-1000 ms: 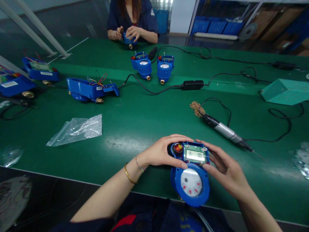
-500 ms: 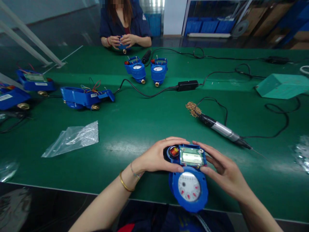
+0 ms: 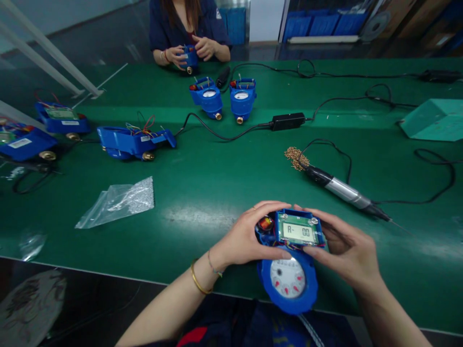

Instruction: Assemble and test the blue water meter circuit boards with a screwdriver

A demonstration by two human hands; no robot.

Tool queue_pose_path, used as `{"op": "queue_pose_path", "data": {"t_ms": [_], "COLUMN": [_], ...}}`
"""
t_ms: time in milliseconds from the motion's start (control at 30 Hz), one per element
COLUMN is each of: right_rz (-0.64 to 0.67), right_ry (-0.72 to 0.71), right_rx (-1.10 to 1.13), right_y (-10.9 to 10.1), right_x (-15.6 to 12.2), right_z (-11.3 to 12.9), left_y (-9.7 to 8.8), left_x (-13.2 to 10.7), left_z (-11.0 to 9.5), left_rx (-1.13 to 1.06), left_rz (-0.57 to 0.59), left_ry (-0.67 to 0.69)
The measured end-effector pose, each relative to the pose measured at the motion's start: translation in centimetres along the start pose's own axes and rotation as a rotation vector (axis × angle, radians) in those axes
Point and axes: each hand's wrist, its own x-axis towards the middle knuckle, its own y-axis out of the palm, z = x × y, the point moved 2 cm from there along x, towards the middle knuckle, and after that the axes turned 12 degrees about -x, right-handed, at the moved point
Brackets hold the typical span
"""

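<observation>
Your fingers hide the sides of the blue water meter [image 3: 288, 262], and its lower rim hangs past the green table [image 3: 202, 193] edge. Your left hand [image 3: 246, 238] and right hand [image 3: 343, 250] clasp its display module [image 3: 298, 232] from either side.

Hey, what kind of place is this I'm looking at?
Probably a factory assembly bench: blue water meters in rows on a green table, an electric screwdriver, and a co-worker handling another meter.
</observation>
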Motion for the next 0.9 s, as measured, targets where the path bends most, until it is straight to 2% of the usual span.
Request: {"op": "queue_pose_path", "data": {"t_ms": [200, 300, 533, 667, 900], "right_rz": [-0.011, -0.022, -0.054, -0.063, 0.055], "right_ry": [0.056, 0.061, 0.078, 0.07, -0.011], "right_rx": [0.036, 0.049, -0.041, -0.039, -0.051], "right_y": [-0.2, -0.3, -0.4, -0.4, -0.5], "right_x": [0.0, 0.0, -0.4, -0.7, -0.1], "right_z": [0.3, 0.5, 0.2, 0.0, 0.2], "left_y": [1.5, 1.7, 1.2, 1.3, 1.4], "left_x": [0.2, 0.5, 0.5, 0.6, 0.6], "left_z": [-1.1, -1.2, -0.1, 0.2, 0.5], "left_rx": [0.193, 0.202, 0.078, 0.107, 0.102], "left_rz": [-0.15, -0.135, -0.078, -0.131, -0.205], "left_ry": [-0.069, -0.064, 0.051, 0.024, -0.004]}}
